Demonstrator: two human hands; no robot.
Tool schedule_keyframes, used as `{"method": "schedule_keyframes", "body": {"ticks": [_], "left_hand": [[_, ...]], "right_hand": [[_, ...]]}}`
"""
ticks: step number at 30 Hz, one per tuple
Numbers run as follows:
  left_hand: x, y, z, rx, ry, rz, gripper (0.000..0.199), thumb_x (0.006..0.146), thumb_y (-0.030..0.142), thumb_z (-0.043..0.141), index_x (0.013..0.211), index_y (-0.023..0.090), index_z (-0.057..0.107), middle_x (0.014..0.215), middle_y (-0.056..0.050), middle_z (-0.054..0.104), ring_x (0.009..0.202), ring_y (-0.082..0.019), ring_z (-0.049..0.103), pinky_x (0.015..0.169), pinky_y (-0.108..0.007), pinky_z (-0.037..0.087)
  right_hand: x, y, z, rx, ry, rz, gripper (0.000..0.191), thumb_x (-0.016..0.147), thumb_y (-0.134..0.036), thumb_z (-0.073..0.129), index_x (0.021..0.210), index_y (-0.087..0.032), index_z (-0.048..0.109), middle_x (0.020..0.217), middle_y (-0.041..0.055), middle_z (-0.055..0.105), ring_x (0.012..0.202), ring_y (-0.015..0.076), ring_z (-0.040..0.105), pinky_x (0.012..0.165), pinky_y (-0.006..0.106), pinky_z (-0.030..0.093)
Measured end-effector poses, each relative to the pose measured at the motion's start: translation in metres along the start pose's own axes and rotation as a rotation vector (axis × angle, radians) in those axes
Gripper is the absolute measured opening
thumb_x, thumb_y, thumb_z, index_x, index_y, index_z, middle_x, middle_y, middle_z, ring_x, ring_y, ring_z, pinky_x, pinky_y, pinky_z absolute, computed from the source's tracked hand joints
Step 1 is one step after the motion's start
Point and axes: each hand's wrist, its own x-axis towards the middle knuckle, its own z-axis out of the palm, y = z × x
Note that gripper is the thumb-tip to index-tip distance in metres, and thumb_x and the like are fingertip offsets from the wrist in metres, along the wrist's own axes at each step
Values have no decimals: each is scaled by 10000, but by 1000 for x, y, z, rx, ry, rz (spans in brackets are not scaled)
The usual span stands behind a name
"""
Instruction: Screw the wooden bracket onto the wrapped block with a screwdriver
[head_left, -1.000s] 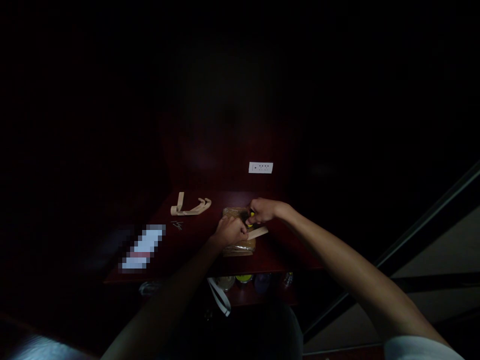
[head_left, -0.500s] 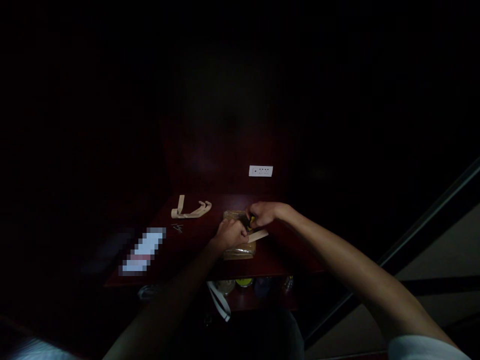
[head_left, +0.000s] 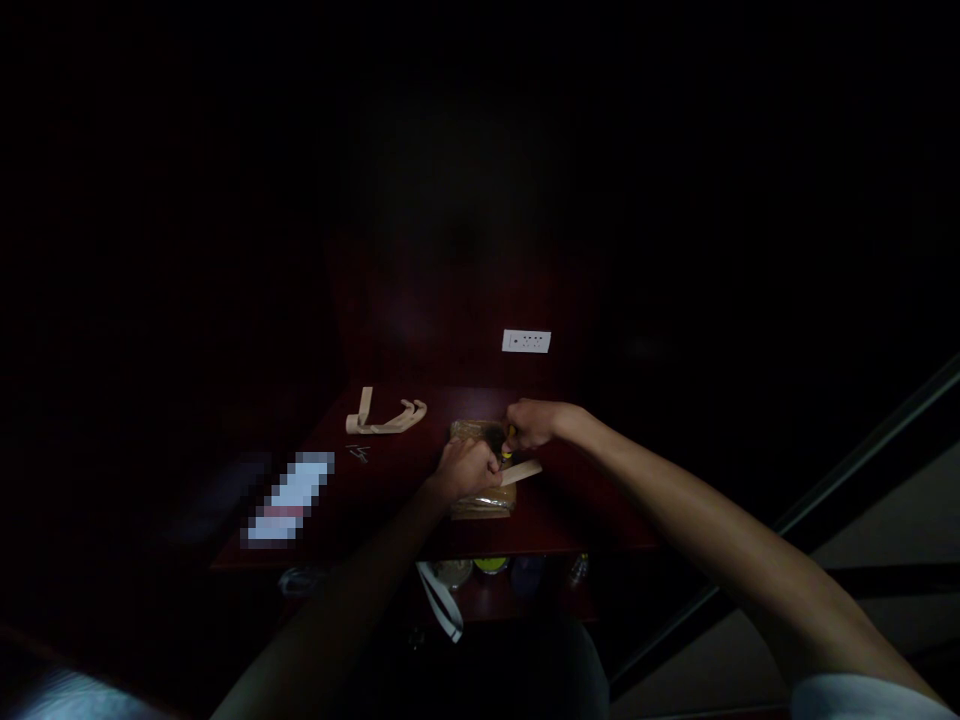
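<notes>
Left hand steadies a pale strip while the right grips a yellow tool over the wrapped bundle.
The pale strip [head_left: 522, 473] lies slantwise across the wrapped bundle [head_left: 486, 500] on the tabletop [head_left: 405, 500], its free end jutting past the bundle's right edge. The left hand [head_left: 468, 467] has its fingers curled in, pinching the strip's left end; the right hand's [head_left: 529, 424] fingers close around the yellow tool [head_left: 508, 456], whose tip is too dark to make out. To work well here, the left hand should probably press the strip firmly into the bundle so it cannot pivot, with its fingertips clear of the tool's line, while the right keeps the tool steady and applies even, modest pressure.
</notes>
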Motion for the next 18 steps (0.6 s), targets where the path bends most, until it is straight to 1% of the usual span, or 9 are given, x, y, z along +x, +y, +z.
{"method": "schedule_keyframes", "body": {"ticks": [6,9,12,15,18], "left_hand": [[0,0,1,-1,13,-2,150,719,367,639,807,326,753,890,3,742,922,-213,646,879,-331,438],[0,0,0,1,10,2,152,717,392,646,799,322,754,886,-1,742,922,-219,647,880,-337,438],[0,0,0,5,6,8,194,749,440,618,803,315,756,883,-11,742,921,-222,649,869,-333,441],[0,-1,-1,14,4,8,237,780,469,583,818,314,758,871,-23,742,915,-226,650,856,-339,443],[1,-1,-1,26,0,7,247,778,482,584,827,315,758,850,-33,743,889,-227,654,843,-345,445]], "right_hand": [[-3,2,2,45,-16,-13,325,844,-365,560,955,-101,714,743,66,692,589,122,570,542,213,362],[-1,3,2,20,10,-3,322,827,-370,583,968,-111,715,803,73,702,627,129,587,549,213,361],[2,3,3,-7,35,-11,314,813,-358,598,976,-118,716,869,83,708,677,139,603,561,214,365],[2,2,3,-28,31,9,335,803,-371,597,969,-108,720,870,95,710,700,156,614,569,222,375],[3,2,5,-44,56,-1,346,756,-362,645,997,-124,713,899,92,711,744,171,624,581,221,383]]}}
